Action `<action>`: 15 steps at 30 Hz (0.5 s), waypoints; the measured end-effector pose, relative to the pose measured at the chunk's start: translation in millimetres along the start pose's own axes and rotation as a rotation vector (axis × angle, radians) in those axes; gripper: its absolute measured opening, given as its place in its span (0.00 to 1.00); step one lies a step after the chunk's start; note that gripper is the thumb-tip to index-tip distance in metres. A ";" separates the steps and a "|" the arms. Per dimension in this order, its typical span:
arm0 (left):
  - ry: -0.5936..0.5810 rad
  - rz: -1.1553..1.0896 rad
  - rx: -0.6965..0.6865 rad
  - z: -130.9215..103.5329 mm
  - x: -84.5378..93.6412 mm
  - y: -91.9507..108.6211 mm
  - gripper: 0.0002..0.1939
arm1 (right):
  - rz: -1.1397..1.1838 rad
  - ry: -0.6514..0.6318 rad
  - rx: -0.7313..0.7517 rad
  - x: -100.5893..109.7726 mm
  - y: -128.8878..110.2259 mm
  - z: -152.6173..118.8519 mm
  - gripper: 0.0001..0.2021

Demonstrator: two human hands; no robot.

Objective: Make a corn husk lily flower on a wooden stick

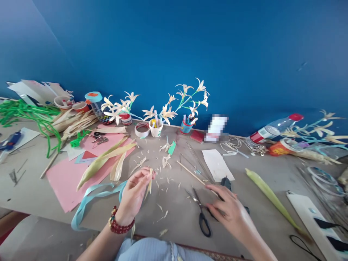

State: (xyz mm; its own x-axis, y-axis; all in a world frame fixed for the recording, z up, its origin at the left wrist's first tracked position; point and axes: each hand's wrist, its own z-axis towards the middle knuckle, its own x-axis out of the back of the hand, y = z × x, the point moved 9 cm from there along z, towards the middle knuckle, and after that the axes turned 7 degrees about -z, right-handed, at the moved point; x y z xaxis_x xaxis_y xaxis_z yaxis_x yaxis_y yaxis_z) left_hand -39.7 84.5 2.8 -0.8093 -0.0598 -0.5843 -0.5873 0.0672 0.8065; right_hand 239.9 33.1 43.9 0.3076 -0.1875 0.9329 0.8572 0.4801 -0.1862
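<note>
My left hand (137, 190), with a red bead bracelet (122, 224) at the wrist, pinches a pale strip of corn husk (150, 181) between thumb and fingers. A light blue ribbon (89, 197) trails on the table beside that wrist. My right hand (228, 210) hovers with its fingers apart over black-handled scissors (204, 225), which lie with their blades parted. It partly covers one scissor handle; whether it touches cannot be told. Just behind the fingers lies a dark tool (226, 183), mostly hidden. A thin wooden stick (190, 172) runs under the fingertips.
Husk scraps litter the table (174, 203). Pink paper (62, 181) with a green husk (103, 161) lies left. Husk flowers stand in a white cup (156, 128) at the back. Right are another husk (272, 192), a power strip (307, 214) and a plastic bottle (274, 128).
</note>
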 end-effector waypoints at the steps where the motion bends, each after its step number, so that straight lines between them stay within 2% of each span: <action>1: -0.014 -0.017 0.033 -1.9 -5.2 -5.4 0.06 | -0.005 0.025 -0.057 4.7 13.9 -8.2 0.19; 3: -0.050 -0.076 0.105 -5.6 -17.0 -14.7 0.07 | -0.043 0.089 -0.220 12.3 47.1 -28.4 0.12; 5: -0.080 -0.142 0.185 -8.8 -28.5 -22.9 0.08 | -0.116 0.096 -0.422 10.5 81.0 -51.8 0.23; 7: -0.099 -0.194 0.243 -11.1 -37.4 -28.3 0.08 | -0.147 0.093 -0.525 4.4 101.0 -70.6 0.27; 12: -0.149 -0.211 0.256 -12.6 -48.1 -30.0 0.07 | -0.040 0.052 -0.621 -15.4 117.8 -90.7 0.28; 15: -0.161 -0.190 0.233 -12.5 -49.6 -28.0 0.07 | -0.004 0.001 -0.591 -24.3 121.3 -90.4 0.24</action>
State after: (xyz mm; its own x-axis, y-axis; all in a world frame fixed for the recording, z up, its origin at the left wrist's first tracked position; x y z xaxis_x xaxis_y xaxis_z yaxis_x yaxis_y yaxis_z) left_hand 17.1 73.2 10.3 -0.6650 0.0632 -0.7441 -0.6994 0.2967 0.6502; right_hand 373.8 18.4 -29.2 0.3044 -0.1893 0.9335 0.9428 -0.0797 -0.3236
